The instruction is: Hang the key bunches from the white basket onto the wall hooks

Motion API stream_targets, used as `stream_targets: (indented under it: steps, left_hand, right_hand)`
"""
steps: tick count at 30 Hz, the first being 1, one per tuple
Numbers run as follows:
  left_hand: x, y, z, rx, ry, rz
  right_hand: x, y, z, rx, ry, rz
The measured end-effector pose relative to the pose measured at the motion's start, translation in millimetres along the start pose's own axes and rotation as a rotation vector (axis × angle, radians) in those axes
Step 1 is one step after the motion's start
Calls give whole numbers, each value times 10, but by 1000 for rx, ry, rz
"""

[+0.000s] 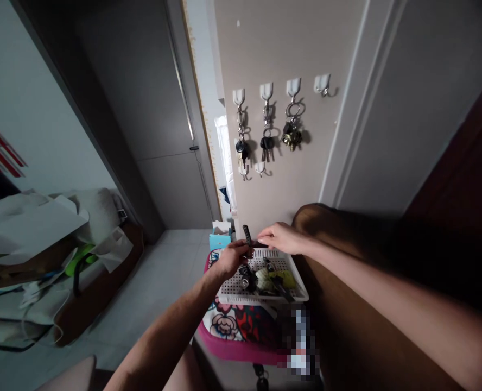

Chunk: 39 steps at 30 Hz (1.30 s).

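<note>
My left hand [229,259] is closed around a dark key fob [247,235] that sticks up above the white perforated basket [233,288]. My right hand [279,238] reaches in from the right, fingers pinched at the same fob, just over the basket's far rim. Inside the basket lie several keys and a yellow-green tag [286,278]. The basket rests on a pink stool with a patterned top [241,331]. On the beige wall above, white hooks carry three key bunches [267,142]; one upper hook [322,84] is bare.
A brown armchair arm [347,304] runs along the right. A small teal box [220,239] stands on the floor behind the stool. Cluttered papers and a low bench [62,255] sit at the left. A grey sliding door [151,125] is behind.
</note>
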<state>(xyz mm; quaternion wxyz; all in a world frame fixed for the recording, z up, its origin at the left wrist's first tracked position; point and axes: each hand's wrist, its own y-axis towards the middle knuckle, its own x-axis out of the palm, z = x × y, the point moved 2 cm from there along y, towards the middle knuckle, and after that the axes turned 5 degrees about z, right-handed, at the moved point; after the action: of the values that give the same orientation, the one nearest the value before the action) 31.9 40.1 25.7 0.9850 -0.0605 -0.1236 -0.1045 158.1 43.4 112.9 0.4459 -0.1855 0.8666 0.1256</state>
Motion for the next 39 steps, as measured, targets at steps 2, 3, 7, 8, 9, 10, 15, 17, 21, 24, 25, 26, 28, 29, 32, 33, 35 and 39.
stream_targets:
  steps: [2, 3, 7, 8, 9, 10, 15, 17, 21, 24, 25, 26, 28, 29, 32, 33, 35, 39]
  left_hand:
    - [81, 5, 21, -23, -89, -38]
    - [121, 3, 32, -40, -128, -53]
    - [229, -16, 76, -76, -185, -73]
    - [242, -19, 82, -75, -179, -80]
    - [251, -19, 84, -70, -173, -87]
    - [254, -15, 85, -60, -168, -95]
    - [243, 15, 99, 17, -107, -126]
    - [238, 16, 120, 23, -45, -133]
    - [175, 19, 174, 86, 260, -42]
    - [39, 51, 168, 142, 534, 105]
    - [-17, 64, 157, 165, 625, 145]
    - [-73, 77, 145, 190, 718, 177]
    - [-178, 95, 126, 243, 887, 236]
    - [-220, 98, 122, 269, 953, 268]
    - [-277, 82, 121, 340, 1077, 345]
    - [-269, 71, 113, 356, 1098, 342]
    - [-221, 41, 64, 346, 1126, 273]
    - [-101, -48, -165, 227, 1176, -61]
  right_hand:
    - [83, 23, 138, -26, 77, 61]
    - [111, 16, 169, -41, 111, 77]
    - [111, 9, 176, -50, 179, 169]
    - [104, 20, 179, -49, 181, 188]
    - [100, 34, 189, -48, 178, 205]
    - [102, 50, 205, -47, 170, 222]
    - [144, 97, 308, -25, 120, 271]
    - [153, 95, 320, -35, 130, 237]
    - [149, 60, 312, -49, 56, 114]
    - [209, 29, 346, -53, -120, -23]
    - [253, 18, 367, -58, -179, -68]
    - [312, 5, 391, -70, -230, -112]
    - [461, -27, 435, -112, -320, -186]
    - [544, -47, 452, -141, -365, -214]
    - [764, -113, 475, -222, -532, -279]
    - [811, -129, 475, -235, -585, -288]
    - [851, -143, 473, -219, -668, -305]
    - [761, -82, 508, -107, -674, -291]
